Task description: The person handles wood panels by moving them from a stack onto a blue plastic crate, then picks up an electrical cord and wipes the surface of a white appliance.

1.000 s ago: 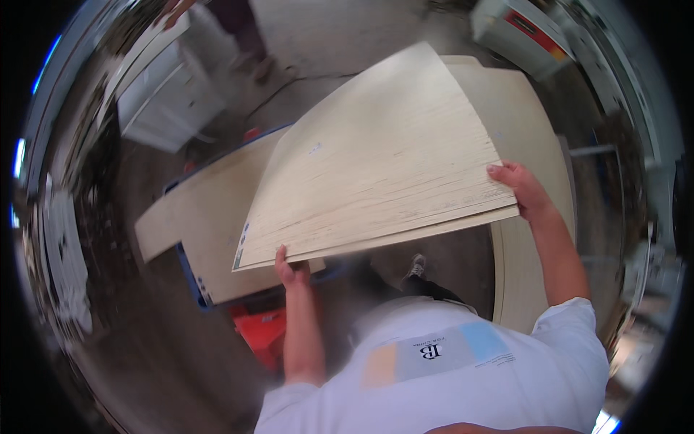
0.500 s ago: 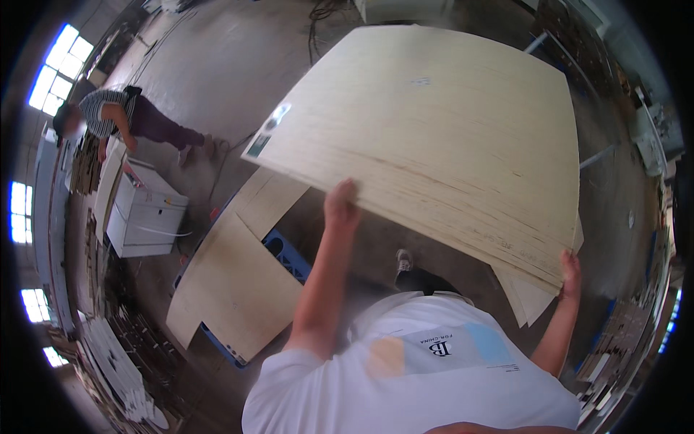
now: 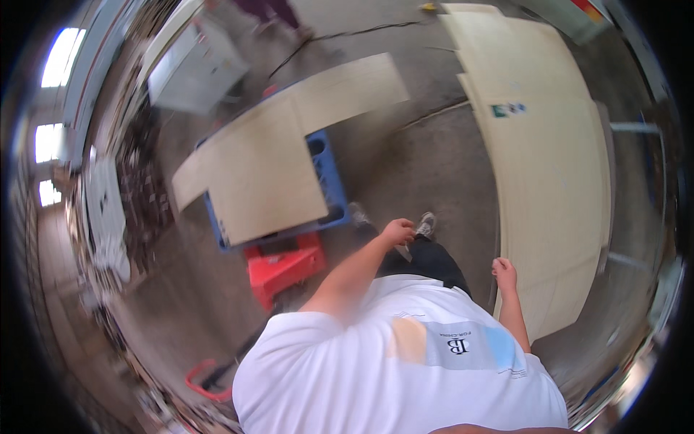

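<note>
My left hand (image 3: 398,232) hangs in front of my waist above my dark trousers, fingers loosely curled and no board in it. My right hand (image 3: 504,273), also with curled fingers, is close to the near left edge of a large pale plywood sheet (image 3: 546,173). Whether it touches that edge is hard to tell. The sheet lies along my right side, with a small sticker on it and layered edges at its far left.
Ahead on the left, plywood pieces (image 3: 267,173) lie on a blue plastic pallet (image 3: 329,173). A red pallet jack (image 3: 285,269) stands beneath it. Behind are a white cabinet (image 3: 199,69) and another person's legs (image 3: 267,11). A metal frame (image 3: 636,129) stands right of the sheet.
Both hands have let go of the raised plywood sheet, which now lies on my right. My left hand has come in front of my waist, and my view has turned left.
</note>
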Demonstrator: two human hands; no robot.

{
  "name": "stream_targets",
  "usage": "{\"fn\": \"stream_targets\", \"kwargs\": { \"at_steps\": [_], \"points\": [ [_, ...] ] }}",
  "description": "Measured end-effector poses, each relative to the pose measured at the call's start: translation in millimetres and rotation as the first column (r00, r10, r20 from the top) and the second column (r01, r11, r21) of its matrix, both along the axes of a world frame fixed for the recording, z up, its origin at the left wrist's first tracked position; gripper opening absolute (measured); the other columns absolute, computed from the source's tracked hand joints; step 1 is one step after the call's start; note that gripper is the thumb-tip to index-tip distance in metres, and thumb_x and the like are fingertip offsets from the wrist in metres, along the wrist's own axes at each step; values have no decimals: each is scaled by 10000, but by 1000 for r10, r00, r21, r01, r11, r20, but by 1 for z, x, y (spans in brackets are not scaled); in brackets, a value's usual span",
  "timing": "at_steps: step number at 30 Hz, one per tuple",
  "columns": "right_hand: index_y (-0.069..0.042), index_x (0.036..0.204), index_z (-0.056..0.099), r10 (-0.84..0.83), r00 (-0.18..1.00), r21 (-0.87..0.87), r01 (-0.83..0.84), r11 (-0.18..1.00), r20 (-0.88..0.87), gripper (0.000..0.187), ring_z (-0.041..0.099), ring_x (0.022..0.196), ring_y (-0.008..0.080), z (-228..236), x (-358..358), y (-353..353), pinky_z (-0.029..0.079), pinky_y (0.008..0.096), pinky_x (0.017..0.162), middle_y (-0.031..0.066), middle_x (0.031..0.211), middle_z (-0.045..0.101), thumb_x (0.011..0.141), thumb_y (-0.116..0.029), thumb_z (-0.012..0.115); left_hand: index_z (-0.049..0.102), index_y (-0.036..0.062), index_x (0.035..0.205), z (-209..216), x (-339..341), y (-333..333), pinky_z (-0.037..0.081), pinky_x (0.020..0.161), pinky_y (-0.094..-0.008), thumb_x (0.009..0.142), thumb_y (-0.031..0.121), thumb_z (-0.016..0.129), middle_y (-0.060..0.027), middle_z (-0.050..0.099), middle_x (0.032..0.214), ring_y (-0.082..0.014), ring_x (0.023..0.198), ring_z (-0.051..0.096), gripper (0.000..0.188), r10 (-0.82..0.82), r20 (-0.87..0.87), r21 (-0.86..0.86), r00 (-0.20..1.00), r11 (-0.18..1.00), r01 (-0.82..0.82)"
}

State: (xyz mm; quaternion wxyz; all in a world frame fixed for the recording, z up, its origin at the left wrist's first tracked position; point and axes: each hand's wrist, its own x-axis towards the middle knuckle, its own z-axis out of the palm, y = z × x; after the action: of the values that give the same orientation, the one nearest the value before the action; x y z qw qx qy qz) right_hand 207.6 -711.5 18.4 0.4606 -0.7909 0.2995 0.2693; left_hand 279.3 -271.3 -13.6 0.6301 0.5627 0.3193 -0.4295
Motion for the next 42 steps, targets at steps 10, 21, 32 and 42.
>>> {"fn": "stream_targets", "kwargs": {
  "at_steps": [10, 21, 32, 42],
  "points": [
    [-19, 1128, 668, 451, 871, 160, -426, 891, -193, 282, 640, 771, 116, 59, 113, 232, 512, 267, 699, 70, 932, 710, 941, -225, 624, 626, 45, 1121, -107, -158, 215, 517, 525, -298, 937, 130, 529, -101, 701, 872, -165, 652, 663, 224, 779, 13, 172, 627, 616, -768],
    [-25, 1134, 622, 473, 663, 124, -502, 856, -580, 252, 623, 780, 107, 13, 42, 306, 505, 252, 707, 63, 928, 681, 974, -219, 603, 597, 75, 1044, -316, -188, 312, 503, 629, -297, 923, 150, 531, -72, 676, 966, -158, 796, 645, 157, 959, -207, 227, 192, 238, -944],
    [-12, 1164, 612, 310, 719, 17, -383, 923, -622, 286, 640, 811, 124, -3, 32, 353, 525, 266, 766, 91, 970, 689, 976, -228, 606, 562, 110, 1226, -460, -155, 347, 482, 705, -348, 934, 233, 656, -57, 648, 1123, -193, 922, 629, 330, 949, -162, 185, -269, -239, -953],
    [-7, 1120, 640, 656, 649, 342, -559, 755, -385, 247, 629, 819, 114, -47, 55, 475, 507, 261, 754, 65, 948, 687, 966, -198, 614, 600, 21, 1161, -249, -171, 335, 516, 546, -327, 903, 221, 713, -97, 677, 998, -184, 740, 643, 345, 999, 38, 211, 9, 1, -977]
  ]
}}
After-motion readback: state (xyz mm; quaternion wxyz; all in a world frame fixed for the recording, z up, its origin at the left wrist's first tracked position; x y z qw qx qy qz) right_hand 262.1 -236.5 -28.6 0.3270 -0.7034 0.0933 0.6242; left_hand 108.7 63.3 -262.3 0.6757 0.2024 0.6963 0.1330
